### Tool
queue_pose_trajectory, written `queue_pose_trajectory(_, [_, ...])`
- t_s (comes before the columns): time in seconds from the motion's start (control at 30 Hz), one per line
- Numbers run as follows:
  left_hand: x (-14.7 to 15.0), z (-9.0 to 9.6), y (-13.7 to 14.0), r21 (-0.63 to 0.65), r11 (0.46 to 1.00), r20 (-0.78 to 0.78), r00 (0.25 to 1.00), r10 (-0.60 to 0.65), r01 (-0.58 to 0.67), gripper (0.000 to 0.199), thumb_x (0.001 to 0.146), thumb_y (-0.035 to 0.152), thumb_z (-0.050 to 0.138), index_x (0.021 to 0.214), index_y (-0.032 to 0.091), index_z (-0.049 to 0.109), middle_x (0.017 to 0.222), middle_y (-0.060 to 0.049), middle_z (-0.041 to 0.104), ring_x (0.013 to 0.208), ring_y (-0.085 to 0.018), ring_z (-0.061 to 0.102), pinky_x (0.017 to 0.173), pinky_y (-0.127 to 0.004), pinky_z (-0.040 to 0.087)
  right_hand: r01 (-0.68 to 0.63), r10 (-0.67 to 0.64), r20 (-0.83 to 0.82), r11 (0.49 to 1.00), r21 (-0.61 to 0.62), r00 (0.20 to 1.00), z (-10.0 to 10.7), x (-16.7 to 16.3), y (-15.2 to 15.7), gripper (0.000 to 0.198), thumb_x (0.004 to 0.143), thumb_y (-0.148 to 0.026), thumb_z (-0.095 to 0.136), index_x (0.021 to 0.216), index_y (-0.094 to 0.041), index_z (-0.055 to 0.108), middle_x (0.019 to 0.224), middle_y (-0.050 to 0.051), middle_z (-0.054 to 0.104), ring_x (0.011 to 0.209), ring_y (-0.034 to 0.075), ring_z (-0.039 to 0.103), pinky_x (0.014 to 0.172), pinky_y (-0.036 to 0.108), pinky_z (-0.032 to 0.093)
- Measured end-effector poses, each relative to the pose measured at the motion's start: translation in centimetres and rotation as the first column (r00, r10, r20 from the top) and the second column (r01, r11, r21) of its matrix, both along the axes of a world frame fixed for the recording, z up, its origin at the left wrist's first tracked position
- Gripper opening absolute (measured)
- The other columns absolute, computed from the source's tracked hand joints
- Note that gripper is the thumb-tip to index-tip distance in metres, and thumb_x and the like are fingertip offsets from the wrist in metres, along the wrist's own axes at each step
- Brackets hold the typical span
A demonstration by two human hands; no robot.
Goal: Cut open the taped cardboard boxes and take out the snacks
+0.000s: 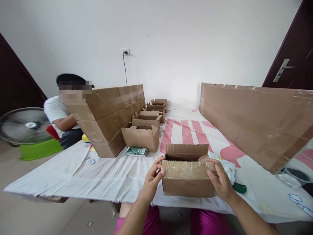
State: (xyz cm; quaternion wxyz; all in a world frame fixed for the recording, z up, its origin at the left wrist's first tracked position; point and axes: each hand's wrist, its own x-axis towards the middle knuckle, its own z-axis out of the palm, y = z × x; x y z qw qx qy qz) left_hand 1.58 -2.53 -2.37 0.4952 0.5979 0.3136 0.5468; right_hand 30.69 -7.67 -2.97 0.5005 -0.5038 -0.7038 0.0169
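A small open cardboard box (188,186) stands at the table's front edge, right before me. Its far flap is raised upright, and clear tape runs along the near flap. My left hand (154,173) pinches the box's left upper corner, thumb on the near side. At the right upper corner, my right hand (218,176) grips the side flap with thumb and fingers. The inside of the box is mostly hidden behind the near flap. Just beyond my right hand lie a white printed packet (228,168) and a dark green handle-like object (239,188).
Several open boxes (140,138) form a row toward the wall, with a green carton (137,151) before them. Stacked cardboard boxes (105,119) stand left, a long cardboard panel (254,117) right. A person (57,112) sits beyond the stack near a fan (26,125).
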Motion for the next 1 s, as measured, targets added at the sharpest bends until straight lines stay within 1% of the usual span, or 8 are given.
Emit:
queue_pose_trajectory(0.17, [0.3,-0.6,0.5,0.065,0.998,-0.002,1.0,-0.018,0.018,0.023,0.085,0.042,0.059,0.077,0.021,0.055,0.125,-0.011,0.058,0.137,-0.032,0.033,0.111,-0.048,0.025,-0.024,0.024,-0.02,1.0,0.0,1.0,0.4,-0.3,-0.3,0.032,0.097,-0.039,0.039,0.122,-0.022,0.047,0.117,0.011,0.055,0.113,0.025,0.053,0.097,0.041,0.045])
queue_pose_trajectory(0.27, [0.1,-0.2,0.7,0.102,0.995,-0.055,0.998,0.01,-0.004,0.027,0.084,0.046,0.058,0.076,0.021,0.053,0.121,-0.011,0.059,0.133,-0.032,0.038,0.108,-0.046,0.03,-0.052,0.053,-0.067,0.999,0.015,0.996,0.3,0.4,-0.7,0.049,0.098,-0.053,0.027,0.127,-0.02,0.046,0.123,0.014,0.055,0.116,0.026,0.053,0.098,0.043,0.045])
queue_pose_trajectory(0.4, [-0.6,0.2,1.0,0.156,0.987,-0.139,0.988,0.072,-0.05,0.032,0.085,0.05,0.055,0.077,0.02,0.056,0.122,-0.012,0.058,0.127,-0.031,0.044,0.107,-0.044,0.032,0.182,-0.188,-0.134,0.982,-0.055,0.973,-1.8,3.2,-1.5,0.045,0.096,-0.056,0.032,0.111,-0.019,0.054,0.103,0.01,0.064,0.091,0.023,0.063,0.077,0.036,0.053])
queue_pose_trajectory(0.53, [-1.2,-0.4,1.2,0.151,0.976,-0.168,0.969,0.182,-0.157,0.041,0.087,0.053,0.052,0.11,0.02,0.061,0.132,-0.012,0.054,0.129,-0.03,0.044,0.112,-0.046,0.027,0.351,-0.33,0.147,0.924,-0.151,0.932,-4.8,7.1,-3.2,0.029,0.09,-0.047,0.048,0.078,-0.022,0.056,0.075,0.004,0.064,0.072,0.022,0.062,0.067,0.035,0.051])
queue_pose_trajectory(0.6, [-1.1,-0.6,1.2,0.149,0.971,-0.175,0.961,0.214,-0.189,0.046,0.088,0.053,0.05,0.12,0.021,0.059,0.135,-0.012,0.052,0.131,-0.03,0.042,0.113,-0.046,0.025,0.39,-0.353,0.287,0.917,-0.082,0.891,-6.0,8.7,-4.1,0.026,0.087,-0.044,0.049,0.076,-0.022,0.057,0.076,0.006,0.065,0.075,0.026,0.062,0.07,0.04,0.05])
queue_pose_trajectory(0.7, [-0.3,-0.6,0.8,0.178,0.97,-0.185,0.962,0.199,-0.166,0.043,0.09,0.051,0.047,0.115,0.021,0.063,0.134,-0.011,0.052,0.131,-0.029,0.041,0.113,-0.045,0.026,0.469,-0.426,0.39,0.883,-0.018,0.817,-7.5,10.2,-4.9,0.024,0.083,-0.041,0.052,0.089,-0.019,0.06,0.088,0.011,0.068,0.083,0.03,0.065,0.074,0.045,0.051])
queue_pose_trajectory(0.83, [1.4,0.0,0.3,0.212,0.966,-0.196,0.962,0.189,-0.146,0.036,0.091,0.049,0.047,0.099,0.02,0.069,0.126,-0.011,0.055,0.127,-0.029,0.045,0.109,-0.044,0.032,0.512,-0.4,0.455,0.846,-0.15,0.795,-8.1,11.1,-5.1,0.034,0.08,-0.041,0.053,0.1,-0.016,0.061,0.091,0.014,0.071,0.084,0.033,0.067,0.07,0.047,0.053])
queue_pose_trajectory(1.0, [2.2,-0.2,0.2,0.246,0.944,-0.19,0.944,0.27,-0.221,0.033,0.092,0.045,0.047,0.092,0.02,0.068,0.125,-0.011,0.057,0.125,-0.029,0.047,0.108,-0.047,0.033,0.345,-0.183,0.361,0.818,-0.46,0.915,-6.3,12.3,-6.8,0.028,0.076,-0.041,0.059,0.097,-0.022,0.063,0.09,0.008,0.073,0.084,0.028,0.07,0.071,0.038,0.057])
